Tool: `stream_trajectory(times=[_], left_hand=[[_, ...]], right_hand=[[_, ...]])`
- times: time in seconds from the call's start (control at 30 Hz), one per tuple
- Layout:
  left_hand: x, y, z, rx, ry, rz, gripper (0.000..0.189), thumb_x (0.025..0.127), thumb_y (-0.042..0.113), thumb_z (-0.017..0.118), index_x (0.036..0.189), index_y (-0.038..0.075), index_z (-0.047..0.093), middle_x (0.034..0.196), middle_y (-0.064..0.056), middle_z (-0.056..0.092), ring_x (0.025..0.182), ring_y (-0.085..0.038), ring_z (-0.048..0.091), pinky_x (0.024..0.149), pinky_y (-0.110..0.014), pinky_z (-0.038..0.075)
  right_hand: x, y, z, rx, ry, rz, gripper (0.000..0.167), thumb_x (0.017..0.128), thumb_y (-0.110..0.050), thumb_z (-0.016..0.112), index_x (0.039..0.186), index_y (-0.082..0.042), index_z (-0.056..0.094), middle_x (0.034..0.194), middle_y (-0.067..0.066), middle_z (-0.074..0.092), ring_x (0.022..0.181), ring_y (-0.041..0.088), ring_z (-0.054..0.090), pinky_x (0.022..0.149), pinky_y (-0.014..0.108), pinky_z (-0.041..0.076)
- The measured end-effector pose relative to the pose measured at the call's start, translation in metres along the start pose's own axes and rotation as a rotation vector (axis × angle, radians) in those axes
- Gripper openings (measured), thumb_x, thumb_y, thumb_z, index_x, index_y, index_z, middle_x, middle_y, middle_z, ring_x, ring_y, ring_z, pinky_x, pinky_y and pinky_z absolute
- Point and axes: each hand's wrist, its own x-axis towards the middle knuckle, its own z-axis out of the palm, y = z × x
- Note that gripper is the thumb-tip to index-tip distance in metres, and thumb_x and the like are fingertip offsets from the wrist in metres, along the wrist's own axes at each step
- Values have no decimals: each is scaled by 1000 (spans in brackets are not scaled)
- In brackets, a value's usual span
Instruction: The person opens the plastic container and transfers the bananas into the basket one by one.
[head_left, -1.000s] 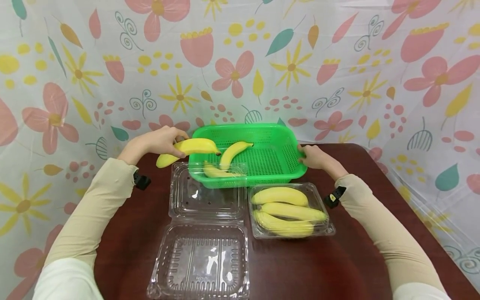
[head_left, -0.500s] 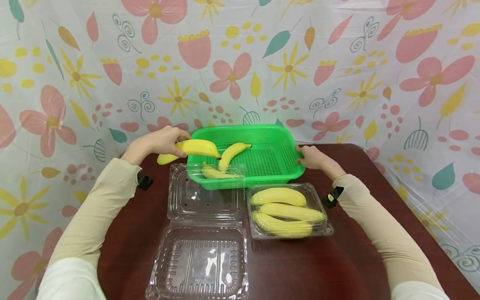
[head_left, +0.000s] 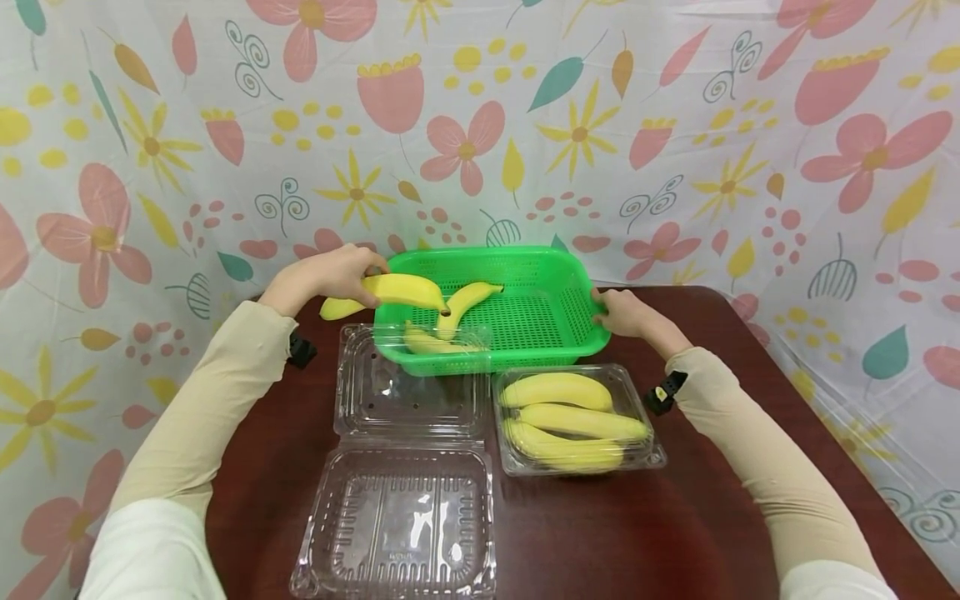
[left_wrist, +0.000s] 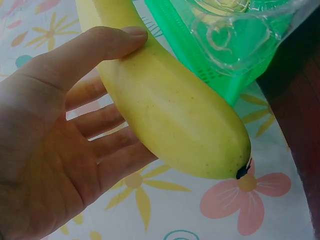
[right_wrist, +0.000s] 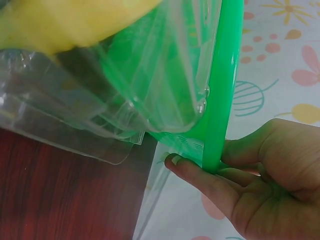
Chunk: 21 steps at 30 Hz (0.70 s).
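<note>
My left hand (head_left: pixel 339 275) grips a yellow banana (head_left: pixel 408 291) at the left rim of a green plastic basket (head_left: pixel 525 360). In the left wrist view the thumb lies over this banana (left_wrist: pixel 170 110), with the fingers behind it. Inside the basket lie two more bananas, one curved banana (head_left: pixel 467 303) near the middle and another banana (head_left: pixel 435 342) by the front wall, partly behind a clear lid. On the basket's right side my right hand (head_left: pixel 628 313) pinches the rim, and the right wrist view shows that hand (right_wrist: pixel 270 180) with thumb and fingers on either side of the green rim (right_wrist: pixel 222 100).
A clear clamshell box (head_left: pixel 405 517) lies unfolded at the front, its lid (head_left: pixel 412 400) overlapping the basket's front wall. Right of it stands a closed clear box (head_left: pixel 654 460) with three bananas (head_left: pixel 577 421) inside. The dark red table (head_left: pixel 585 533) meets a flower-patterned sheet (head_left: pixel 480 125) behind.
My left hand has moved to the right with its banana, which now reaches farther over the basket's left rim. The right hand stays on the rim.
</note>
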Motion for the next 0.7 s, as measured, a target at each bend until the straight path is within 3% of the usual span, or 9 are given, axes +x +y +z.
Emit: stream_trajectory(times=[0.27,0.57,0.7], left_hand=[[5,2,2,3,-42,-45,56,84,22,73,134,4,56,125,-19,55,115,-34,47,91,-48,47],[14,3,6,44,-67,-20,50,85,21,73,129,2,60,117,-17,64,102,-30,56,83,-41,51],[18,4,6,65,-82,-14,46,86,21,72,126,0,62,110,-15,66,94,-27,53,78,-38,48]], right_hand=[[-1,-1,1,2,3,3,62,97,-8,56,146,12,25,109,33,64,45,11,37,56,28,37],[0,0,1,17,-2,24,62,97,-8,55,148,10,24,123,35,57,45,12,37,55,29,37],[1,0,1,18,-1,20,62,97,-8,54,148,10,24,120,35,60,45,11,36,54,28,37]])
